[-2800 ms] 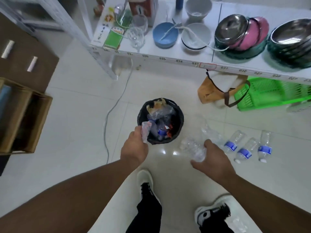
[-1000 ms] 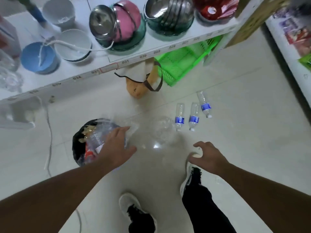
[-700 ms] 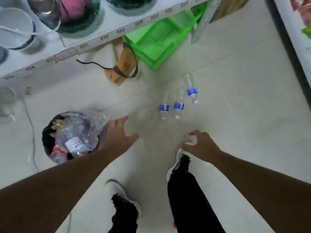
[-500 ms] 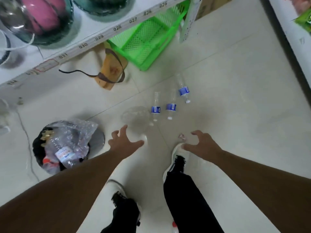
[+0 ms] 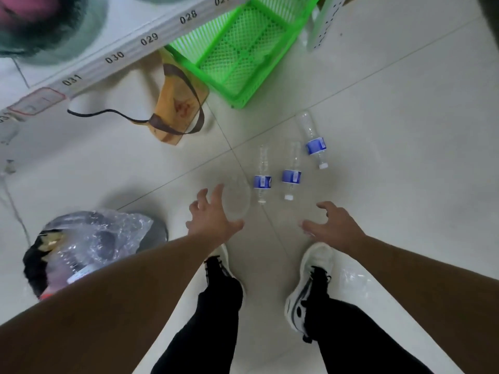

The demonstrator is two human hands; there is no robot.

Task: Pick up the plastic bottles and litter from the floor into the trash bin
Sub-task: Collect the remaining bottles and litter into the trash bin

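Three clear plastic bottles with blue labels lie side by side on the pale floor: left bottle (image 5: pixel 262 177), middle bottle (image 5: pixel 292 171), right bottle (image 5: pixel 312 139). A clear crumpled plastic piece (image 5: pixel 237 198) lies just left of them. My left hand (image 5: pixel 212 215) hovers beside that plastic piece, fingers spread, holding nothing. My right hand (image 5: pixel 330 225) is open too, below the bottles and apart from them. The black-lined trash bin (image 5: pixel 35 268) stands at the lower left, heaped with clear plastic wrap and bottles.
A green mesh basket (image 5: pixel 237 47) and a tan bag with brown straps (image 5: pixel 179 109) sit under the numbered white shelf (image 5: pixel 113 56) at the top. My two shoes (image 5: pixel 310 279) stand near the hands. A grey cable (image 5: pixel 16 211) runs along the left.
The view has shifted closer to the three bottles. Both hands moved forward toward the floor litter; the left hand now sits against the clear plastic piece. The bin has slid to the lower left.
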